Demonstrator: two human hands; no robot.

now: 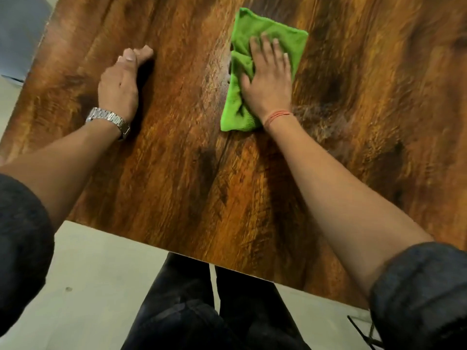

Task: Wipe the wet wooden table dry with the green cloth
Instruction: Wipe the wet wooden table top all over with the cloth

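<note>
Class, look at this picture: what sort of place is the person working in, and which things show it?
Probably an indoor room, perhaps a home or office. Clues: a wooden table, a smooth pale floor beneath it, and a grey furnishing beyond the table's far corner. The exact room cannot be told.

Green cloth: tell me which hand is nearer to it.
Right. The right hand lies flat on the cloth; the left hand rests on the table, apart from it.

A silver metal watch (107,120) circles one wrist, and a thin red thread (277,115) is tied around the other. Dark rolled sleeves (419,294) and dark trousers (192,311) show below, above a pale floor (101,274). A grey object (20,34) stands at the upper left.
</note>
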